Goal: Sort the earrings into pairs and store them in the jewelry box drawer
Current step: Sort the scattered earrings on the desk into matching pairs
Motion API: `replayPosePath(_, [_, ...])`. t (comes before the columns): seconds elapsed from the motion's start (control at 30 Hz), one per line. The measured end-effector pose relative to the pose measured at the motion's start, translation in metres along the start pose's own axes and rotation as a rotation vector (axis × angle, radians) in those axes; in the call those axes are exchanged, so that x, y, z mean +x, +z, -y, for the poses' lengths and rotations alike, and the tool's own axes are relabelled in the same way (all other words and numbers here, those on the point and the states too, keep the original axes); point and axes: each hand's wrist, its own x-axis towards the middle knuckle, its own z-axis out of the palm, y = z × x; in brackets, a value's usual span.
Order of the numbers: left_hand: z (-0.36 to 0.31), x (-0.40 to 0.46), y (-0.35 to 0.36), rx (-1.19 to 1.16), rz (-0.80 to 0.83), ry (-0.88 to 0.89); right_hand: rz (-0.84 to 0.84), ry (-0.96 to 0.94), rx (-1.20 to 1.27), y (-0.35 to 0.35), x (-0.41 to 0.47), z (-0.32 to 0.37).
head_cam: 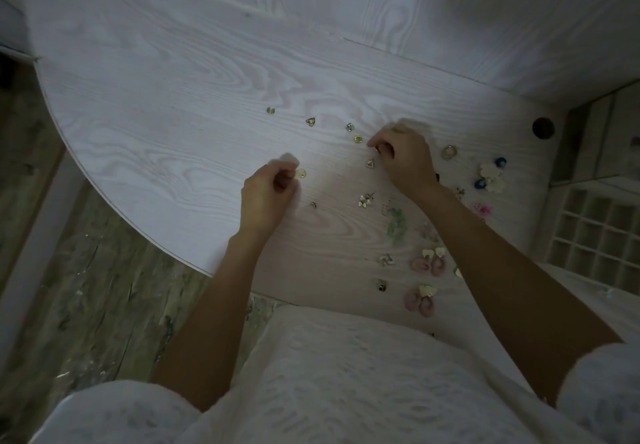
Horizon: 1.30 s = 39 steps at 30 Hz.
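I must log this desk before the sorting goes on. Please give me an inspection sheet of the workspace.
Surface: pale wood-grain table with a curved front edge; round hole near its right end.
Job's things: loose earrings spread over the right half, among them a yellow stud, a triangle earring, pink hoop pairs and blue ones; drawer with a grid of compartments at far right, contents too dark to tell.
Clutter: nothing seen.
Grippers: left hand pinches a yellow earring; right hand is curled on a small earring, blurred.
Cables: nothing seen.
Surroundings: worn floor on the left.
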Motion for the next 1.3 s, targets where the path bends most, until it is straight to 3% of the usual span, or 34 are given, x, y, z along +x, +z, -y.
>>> replayPosePath(0.27, [-0.011, 0.012, 0.003, 0.189, -0.010, 0.127, -0.073, 0.045, -0.028, -0.009, 0.000, -0.005])
replayPosePath(0.63, [-0.079, 0.049, 0.066, 0.329, 0.232, 0.445, -0.131, 0.138, -0.249, -0.046, 0.021, -0.044])
replayPosePath(0.87, [-0.108, 0.072, 0.090, 0.354, 0.229, 0.448, -0.065, 0.150, -0.203, -0.053, 0.012, -0.047])
replayPosePath(1.3, [-0.119, 0.058, 0.109, 0.054, 0.163, 0.311, -0.074, 0.279, -0.077, -0.050, 0.008, -0.030])
